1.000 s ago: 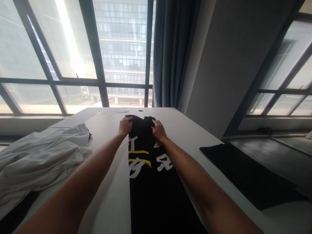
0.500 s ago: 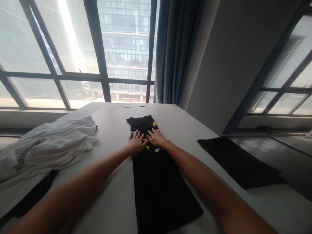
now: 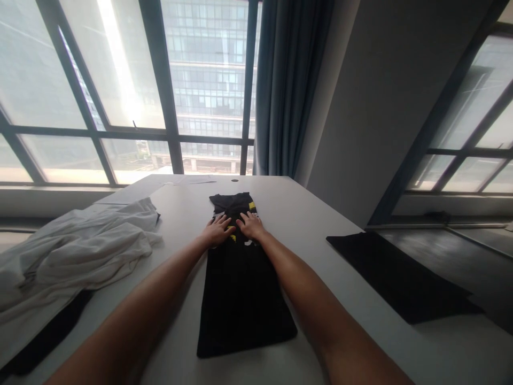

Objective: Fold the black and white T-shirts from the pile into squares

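Note:
A black garment (image 3: 244,294) with yellow and white print lies folded into a long strip down the middle of the table. Its far end is a little bunched and its near edge runs straight. My left hand (image 3: 217,231) rests flat on the left side of the printed part, fingers spread. On the right side of the print, my right hand (image 3: 250,224) also lies with fingers apart, its thumb close to the left one. Both hands press on the cloth without gripping it, and they cover part of the print.
To the left, a crumpled white cloth (image 3: 104,240) lies heaped, with a dark strip of fabric (image 3: 56,331) under it. Another flat black folded cloth (image 3: 396,272) lies along the right side of the white table (image 3: 304,240). Beyond are windows and a blue curtain (image 3: 290,91).
The black garment's near end has swung to the left and drawn away from me, so its whole lower edge shows. My hands stay on the print, having shifted slightly left.

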